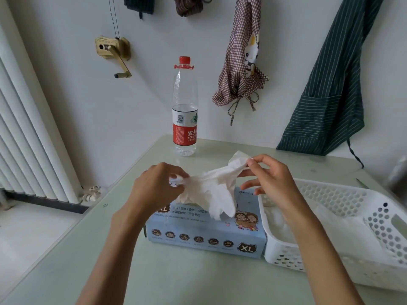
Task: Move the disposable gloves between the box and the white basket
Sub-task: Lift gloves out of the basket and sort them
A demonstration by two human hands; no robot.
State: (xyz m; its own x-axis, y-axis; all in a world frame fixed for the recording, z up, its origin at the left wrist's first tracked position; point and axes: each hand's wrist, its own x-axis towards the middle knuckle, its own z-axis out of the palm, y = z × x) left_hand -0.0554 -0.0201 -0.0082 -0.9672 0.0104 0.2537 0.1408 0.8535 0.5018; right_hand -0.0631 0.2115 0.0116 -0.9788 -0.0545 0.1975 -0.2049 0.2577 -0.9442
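White glove [214,190] between two hands

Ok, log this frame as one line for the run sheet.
left hand: pinches glove | right hand: pinches glove | disposable glove: stretched above blue glove box | white basket: right of box

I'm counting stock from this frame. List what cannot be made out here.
- Box opening, head view: covered by the glove that the left hand and right hand hold.
- White basket contents: a pale heap, partly behind the right forearm; no count possible.
- Basket's right end: cut off by the frame edge.
- Box's small print: too small.
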